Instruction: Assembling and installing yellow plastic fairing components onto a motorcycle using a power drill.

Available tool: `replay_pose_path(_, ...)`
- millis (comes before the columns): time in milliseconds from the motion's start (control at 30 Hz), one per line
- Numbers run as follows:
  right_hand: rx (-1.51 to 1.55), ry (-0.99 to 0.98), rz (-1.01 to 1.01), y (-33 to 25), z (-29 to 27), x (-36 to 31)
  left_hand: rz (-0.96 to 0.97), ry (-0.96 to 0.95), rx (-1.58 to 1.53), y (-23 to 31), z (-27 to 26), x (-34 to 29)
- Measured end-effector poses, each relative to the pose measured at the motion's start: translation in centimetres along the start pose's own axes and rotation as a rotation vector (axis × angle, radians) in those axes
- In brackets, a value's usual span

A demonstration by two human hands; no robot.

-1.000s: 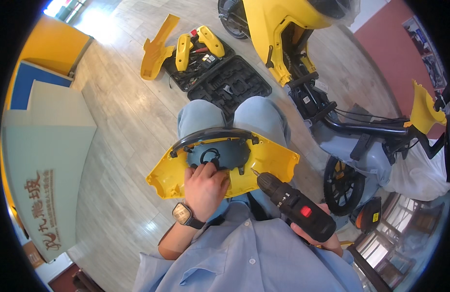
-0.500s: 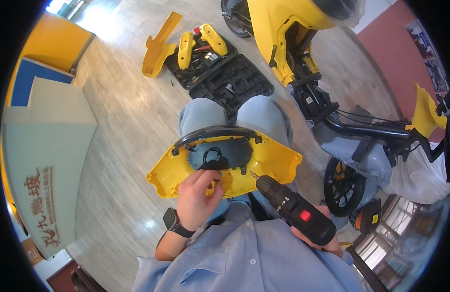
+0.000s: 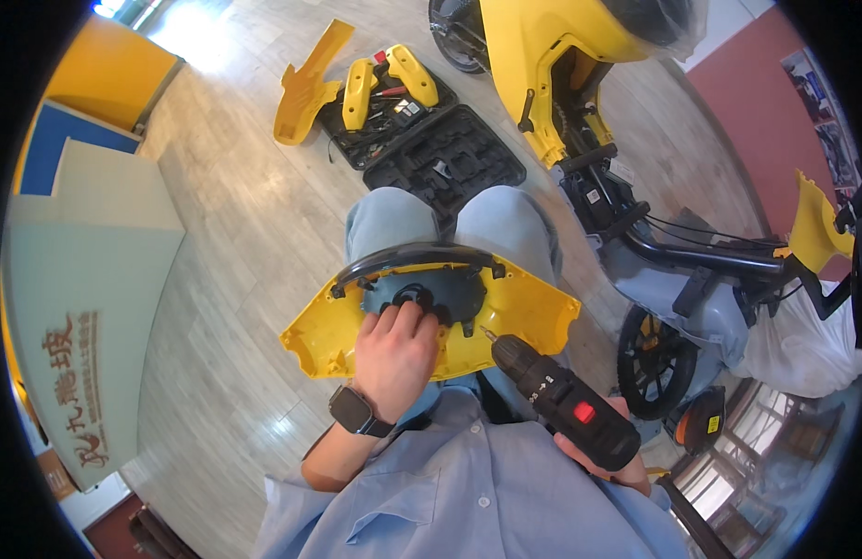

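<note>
A yellow plastic shell (image 3: pixel 529 312), open side up, lies across my lap, with a black curved bar (image 3: pixel 421 252) along its far edge. A dark round-ended housing (image 3: pixel 463 303) sits in the shell's middle. My left hand (image 3: pixel 398 349), a smartwatch on its wrist, reaches into the shell; its fingers are curled together around a looped black cable (image 3: pixel 412 293) at the housing, and the fingertips are partly hidden. My right hand (image 3: pixel 603 456) is closed on a black cordless drill (image 3: pixel 566 401), its handle mostly out of sight. The drill's bit (image 3: pixel 488 331) points at the shell's near right part, apart from it.
Beyond my knees an open black tool case (image 3: pixel 445 154) holds tools and yellow covers (image 3: pixel 358 93); another yellow panel (image 3: pixel 310 88) lies beside it. A partly stripped yellow scooter (image 3: pixel 533 56) stands on the right, near a white bag (image 3: pixel 799 340). A pale counter (image 3: pixel 86 279) is at left.
My left hand has moved farther into the shell, from its near edge to the cable at the dark housing. My right hand and the drill have hardly moved.
</note>
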State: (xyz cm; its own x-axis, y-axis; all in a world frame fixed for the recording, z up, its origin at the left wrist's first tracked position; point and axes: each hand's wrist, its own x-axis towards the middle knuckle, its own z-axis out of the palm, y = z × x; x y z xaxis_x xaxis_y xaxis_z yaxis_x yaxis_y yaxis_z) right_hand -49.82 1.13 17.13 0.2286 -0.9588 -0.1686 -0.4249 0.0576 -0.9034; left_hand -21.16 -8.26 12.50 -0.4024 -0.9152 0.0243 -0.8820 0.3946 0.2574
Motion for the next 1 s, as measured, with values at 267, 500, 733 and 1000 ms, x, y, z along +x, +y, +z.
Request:
replay_pose_path(267, -0.026, -0.028, 0.01, -0.4, -0.1, 0.2, -0.107, 0.078, -0.276, -0.9, -1.3, -2.2)
replay_pose_path(500, 0.229, -0.08, 0.361, -1.8, 0.1, 0.2, -0.617, 0.075, -1.534, -1.5, -1.2, -4.7)
replay_pose_path(733, 0.067, -0.272, 0.092, -2.0, 0.3, 1.1, -0.847, 0.055, -2.458, 0.2, -0.1, -5.2)
replay_pose_path(1000, 0.121, -0.268, 0.135, -2.7, 1.2, 1.6, -0.75, 0.084, -2.608, 0.3, 0.0, -5.2)
